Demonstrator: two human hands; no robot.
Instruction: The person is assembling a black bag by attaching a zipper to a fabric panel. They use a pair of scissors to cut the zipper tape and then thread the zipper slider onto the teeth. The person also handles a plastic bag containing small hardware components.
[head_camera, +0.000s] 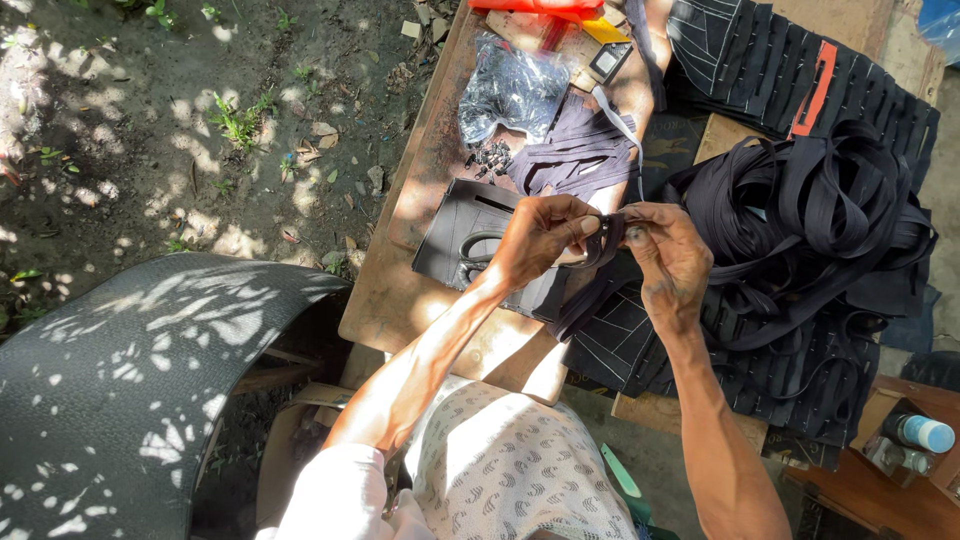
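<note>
My left hand (540, 238) and my right hand (668, 255) meet above a wooden table (400, 290), and both pinch the same dark strap (610, 232) between fingers and thumbs. The strap's end hangs down toward my lap (575, 310). Under my left hand lies a flat black panel (455, 230) with scissors (478, 255) on it. A big tangle of black straps (800, 220) sits to the right of my right hand.
A clear bag of small dark parts (510, 90) and loose dark pieces (490, 158) lie farther up the table, near folded dark strips (575, 150). Black stitched fabric (780, 60) covers the right. A large black sheet (130, 390) rests lower left; dirt ground beyond.
</note>
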